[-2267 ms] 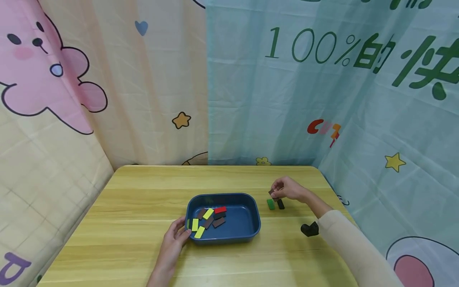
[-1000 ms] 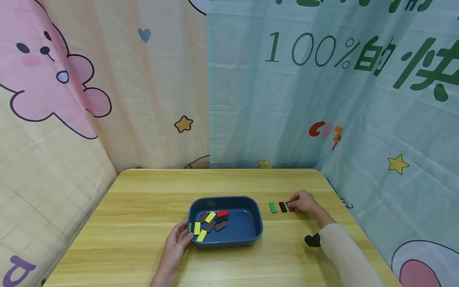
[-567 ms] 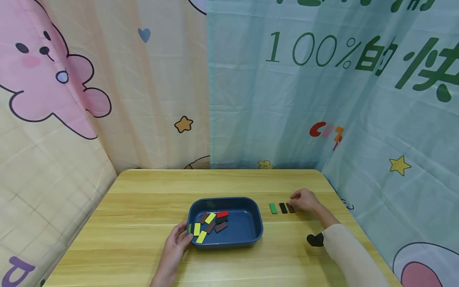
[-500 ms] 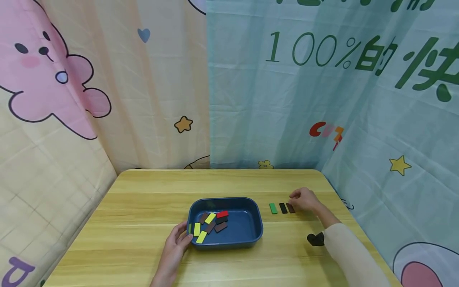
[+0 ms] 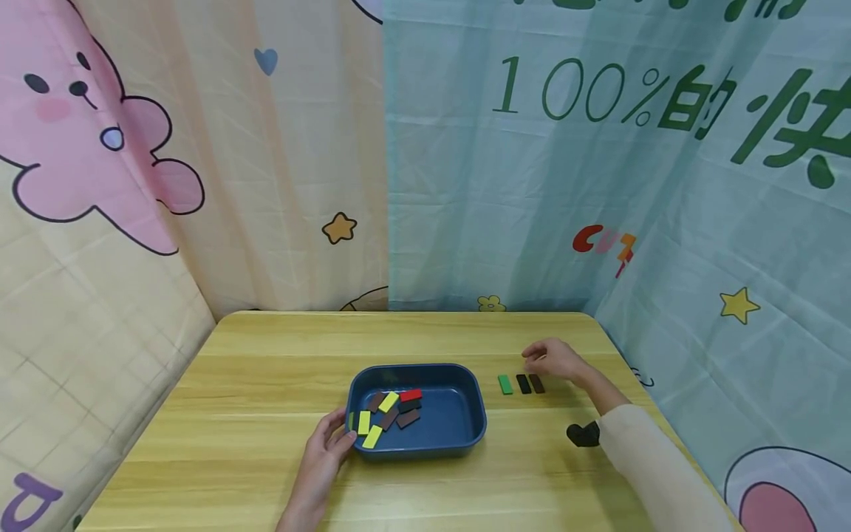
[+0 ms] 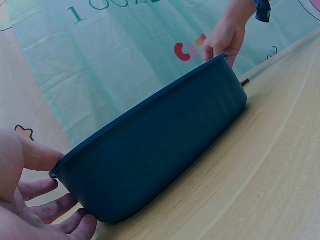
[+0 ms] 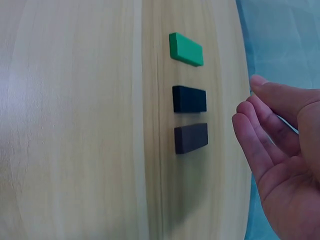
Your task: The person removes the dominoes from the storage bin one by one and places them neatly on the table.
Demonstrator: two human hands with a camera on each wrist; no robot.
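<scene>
My left hand point(image 5: 320, 462) holds the near left corner of a dark blue plastic box point(image 5: 432, 447). In the left wrist view its thumb is at the box's rim and the fingers lie against the outer wall. Bent-fingered and holding nothing, my right hand point(image 5: 555, 360) hovers just behind a short row of domino blocks. Lying flat in that row are a green domino point(image 5: 505, 384), a black domino point(image 5: 524, 384) and a brown domino point(image 7: 191, 138). The black and brown ones sit close together; the green one is farther off.
Inside the box, mostly at its left, lie several yellow, brown, black and red dominoes, including a red domino point(image 5: 411, 395). A black object point(image 5: 583, 434) shows by the right sleeve. Printed curtains point(image 5: 465, 185) surround the wooden table point(image 5: 266, 384) behind and at the sides.
My right hand set the brown domino down to the right of the black one, let go, and has lifted back and to the left. The left hand stays at the box.
</scene>
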